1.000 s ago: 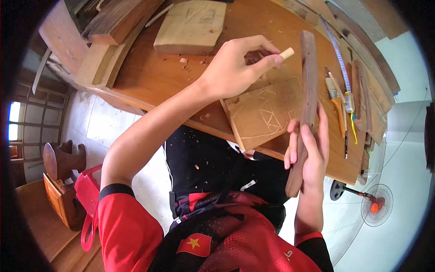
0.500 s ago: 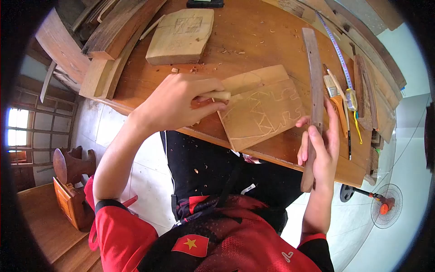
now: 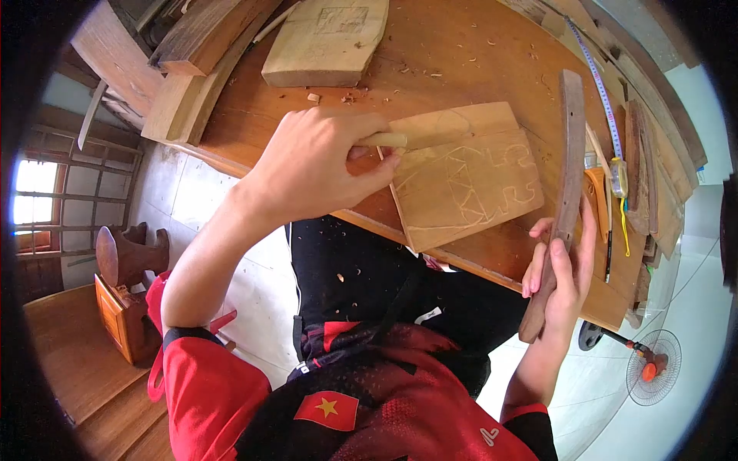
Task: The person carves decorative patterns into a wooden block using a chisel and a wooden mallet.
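My left hand (image 3: 319,165) is closed around a short, pale, rounded wooden piece (image 3: 388,140), with one end poking out past the fingers; the rest is hidden in the grip. Just right of that hand, a thin wooden board (image 3: 500,180) with carved and drawn outlines lies at the table's front edge. To the right of the board, my right hand (image 3: 565,269) grips a long, slightly curved dark wooden strip (image 3: 570,138) near its lower part. Small holes show along the strip, which is held upright in the view.
A thick pale wood block (image 3: 327,42) rests on the table (image 3: 446,54) among wood shavings. Timber pieces (image 3: 204,38) are stacked at the left. A tape measure (image 3: 618,177) with its blade out lies at the right beside more wood. A fan (image 3: 653,369) stands beyond.
The view has shifted, so the board and block appear farther right. The dark strip in my right hand has moved right and nearer my body. My left hand keeps its grip.
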A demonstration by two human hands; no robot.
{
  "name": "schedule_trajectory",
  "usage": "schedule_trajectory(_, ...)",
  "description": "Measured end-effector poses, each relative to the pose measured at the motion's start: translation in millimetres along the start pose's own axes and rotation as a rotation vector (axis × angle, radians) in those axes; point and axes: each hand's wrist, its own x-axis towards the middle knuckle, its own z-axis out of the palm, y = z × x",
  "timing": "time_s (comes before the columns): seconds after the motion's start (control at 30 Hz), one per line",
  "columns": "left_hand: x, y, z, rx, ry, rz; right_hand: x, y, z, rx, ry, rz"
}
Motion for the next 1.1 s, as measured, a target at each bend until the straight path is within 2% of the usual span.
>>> schedule_trajectory(0.2,-3.0,5.9,3.2,0.035,0.045,-0.019,-2.6,4.8,-0.2,0.012,-0.002,-0.005)
schedule_trajectory(0.3,-0.6,-3.3,-3.0,0.044,0.189,-0.135,-3.6,6.4,-2.0,0.023,0.008,-0.004)
schedule_trajectory(0.4,12.8,-33.4,-24.4,0.168,0.083,-0.277,-5.2,6.2,-2.3,0.031,0.017,0.001)
schedule_trajectory(0.43,14.6,-34.3,-27.7,0.105,0.047,-0.286,-4.8,5.8,-2.3,0.031,0.016,0.000)
schedule_trajectory(0.5,17.8,-46.2,-33.0,-0.145,-0.037,-0.133,-4.5,5.7,-2.3,0.030,0.022,-0.003)
schedule_trajectory(0.57,16.6,-34.8,-35.5,-0.520,-0.139,-0.201,-6.0,7.3,-1.4,0.031,0.029,-0.004)
schedule_trajectory(0.67,23.2,0.0,-23.4,-0.855,-0.195,-0.034,-9.0,9.6,1.5,0.049,0.027,-0.001)
schedule_trajectory(0.77,36.7,1.4,2.4,-1.036,-0.255,0.130,-10.3,12.0,4.5,0.048,-0.005,0.013)
schedule_trajectory(0.9,46.6,3.5,15.9,-1.006,-0.299,0.150,-9.5,13.2,8.7,0.032,-0.036,-0.003)
schedule_trajectory(1.1,55.2,-3.5,26.5,-1.119,-0.306,0.202,-8.5,17.8,9.3,0.022,-0.028,0.001)
